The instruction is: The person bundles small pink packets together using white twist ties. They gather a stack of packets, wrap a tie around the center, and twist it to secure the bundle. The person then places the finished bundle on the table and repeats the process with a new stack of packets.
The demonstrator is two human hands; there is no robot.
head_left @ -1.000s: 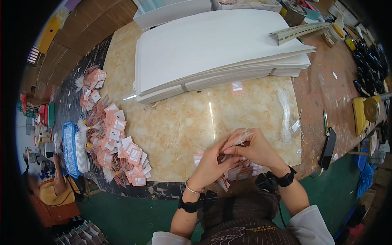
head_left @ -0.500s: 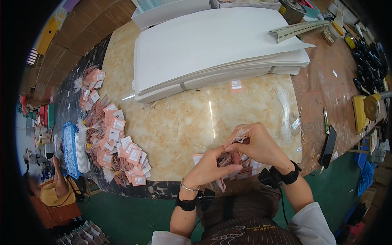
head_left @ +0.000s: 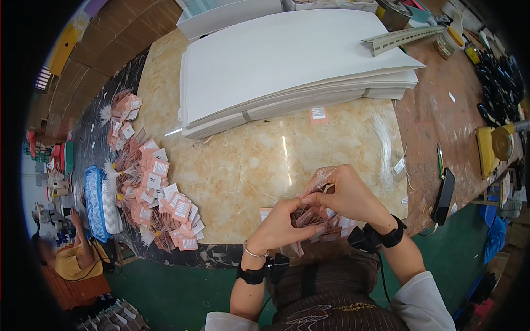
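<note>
At the near edge of the table, both hands are closed on one bunch of pink hang tags (head_left: pixel 334 225) with clear plastic strings. My left hand (head_left: pixel 281 223) wraps the bunch from the left, its thumb lying across the tags. From above right, my right hand (head_left: pixel 353 193) pinches the gathered string ends, which stick up between its fingers. The exact fingertip grip is partly hidden. Beyond my right hand lies a row of loose clear strings (head_left: pixel 382 151). One pink tag (head_left: pixel 318 115) rests by the paper stack.
A tall stack of white sheets (head_left: pixel 287 60) fills the back, with a perforated metal strip (head_left: pixel 406 39) on it. Several tied tag bunches (head_left: pixel 157 182) lie left beside a blue basket (head_left: pixel 96 204). To the right are a phone (head_left: pixel 443 198) and a tape dispenser (head_left: pixel 487 154). Another person (head_left: pixel 77 259) sits far left.
My left hand has shifted slightly around the bunch of tags, and the right hand has risen a little with the string ends. The rest looks the same.
</note>
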